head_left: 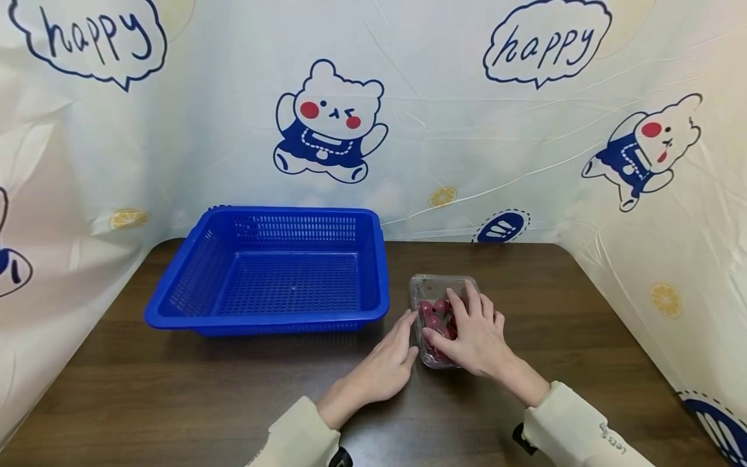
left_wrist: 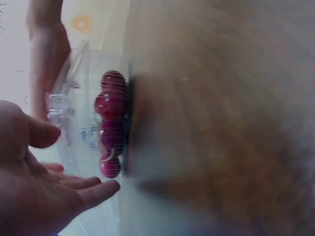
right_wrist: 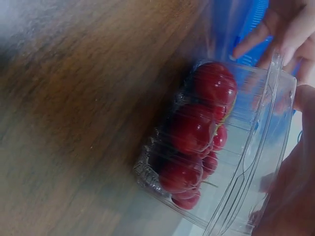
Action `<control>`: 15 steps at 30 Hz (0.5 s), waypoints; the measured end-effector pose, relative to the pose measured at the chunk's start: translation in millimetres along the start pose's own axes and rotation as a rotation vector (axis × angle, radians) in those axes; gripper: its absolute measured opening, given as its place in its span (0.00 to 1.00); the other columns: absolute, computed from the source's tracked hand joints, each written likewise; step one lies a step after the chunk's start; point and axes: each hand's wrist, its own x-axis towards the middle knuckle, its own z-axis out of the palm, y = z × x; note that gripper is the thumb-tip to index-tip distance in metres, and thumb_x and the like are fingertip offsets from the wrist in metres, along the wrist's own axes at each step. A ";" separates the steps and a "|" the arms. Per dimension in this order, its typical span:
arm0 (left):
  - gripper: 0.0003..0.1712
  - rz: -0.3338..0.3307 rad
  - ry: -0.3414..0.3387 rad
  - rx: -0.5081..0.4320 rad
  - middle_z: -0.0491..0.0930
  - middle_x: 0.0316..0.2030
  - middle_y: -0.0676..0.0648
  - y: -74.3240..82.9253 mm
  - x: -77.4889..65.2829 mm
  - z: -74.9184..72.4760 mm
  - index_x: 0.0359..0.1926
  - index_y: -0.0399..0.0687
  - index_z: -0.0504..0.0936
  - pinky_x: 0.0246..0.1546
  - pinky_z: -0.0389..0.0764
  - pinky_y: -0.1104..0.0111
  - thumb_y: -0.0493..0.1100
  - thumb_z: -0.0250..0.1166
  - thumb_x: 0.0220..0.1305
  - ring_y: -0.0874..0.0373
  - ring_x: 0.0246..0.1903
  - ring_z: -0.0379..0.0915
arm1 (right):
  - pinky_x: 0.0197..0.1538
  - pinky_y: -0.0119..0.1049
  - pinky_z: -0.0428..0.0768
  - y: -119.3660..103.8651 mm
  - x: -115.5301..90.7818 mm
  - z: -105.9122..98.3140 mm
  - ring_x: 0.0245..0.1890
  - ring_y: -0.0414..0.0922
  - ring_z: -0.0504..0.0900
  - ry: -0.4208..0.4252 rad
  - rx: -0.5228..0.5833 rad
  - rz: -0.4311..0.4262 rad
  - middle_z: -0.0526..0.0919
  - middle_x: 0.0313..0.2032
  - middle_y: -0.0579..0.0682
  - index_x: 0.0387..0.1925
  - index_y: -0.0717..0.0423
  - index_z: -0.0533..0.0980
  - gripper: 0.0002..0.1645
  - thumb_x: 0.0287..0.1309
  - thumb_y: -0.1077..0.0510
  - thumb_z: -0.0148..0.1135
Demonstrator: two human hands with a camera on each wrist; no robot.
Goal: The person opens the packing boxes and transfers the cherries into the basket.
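A clear plastic clamshell box with a lid stands on the table, right of centre. Red cherries fill its lower part, and a few thin stems show in the right wrist view. My right hand rests across the top of the box, fingers spread toward its far right side and thumb over the left part. At the left side of the box is my left hand, fingers extended and fingertips right at the wall. In the left wrist view, the left thumb and fingers are apart beside the box.
A blue perforated plastic basket stands at the back left, with nothing inside. The brown wooden table carries both. Behind and at the sides hangs a printed curtain with bear drawings.
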 end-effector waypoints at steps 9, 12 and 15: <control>0.24 -0.089 0.068 -0.025 0.69 0.62 0.32 -1.5 -0.1 7.6 0.64 0.30 0.64 0.65 0.66 0.48 0.37 0.50 0.70 0.42 0.64 0.62 | 0.56 0.70 0.59 -0.4 -0.1 -0.4 0.65 0.68 0.53 -0.012 0.020 -0.001 0.51 0.72 0.69 0.68 0.59 0.62 0.52 0.52 0.31 0.59; 0.20 -0.110 0.069 -0.066 0.74 0.55 0.33 -0.4 0.8 7.9 0.58 0.31 0.70 0.59 0.72 0.49 0.37 0.51 0.70 0.45 0.56 0.70 | 0.56 0.70 0.59 -0.5 -0.7 -0.4 0.65 0.69 0.54 -0.007 0.018 -0.008 0.52 0.71 0.70 0.68 0.60 0.63 0.51 0.53 0.31 0.58; 0.16 -0.126 0.070 -0.159 0.78 0.46 0.37 1.3 2.0 7.5 0.52 0.32 0.74 0.48 0.77 0.54 0.37 0.53 0.67 0.50 0.44 0.75 | 0.55 0.70 0.59 -0.5 -1.6 -0.1 0.65 0.69 0.53 -0.001 0.021 -0.013 0.53 0.71 0.71 0.68 0.60 0.63 0.50 0.53 0.32 0.58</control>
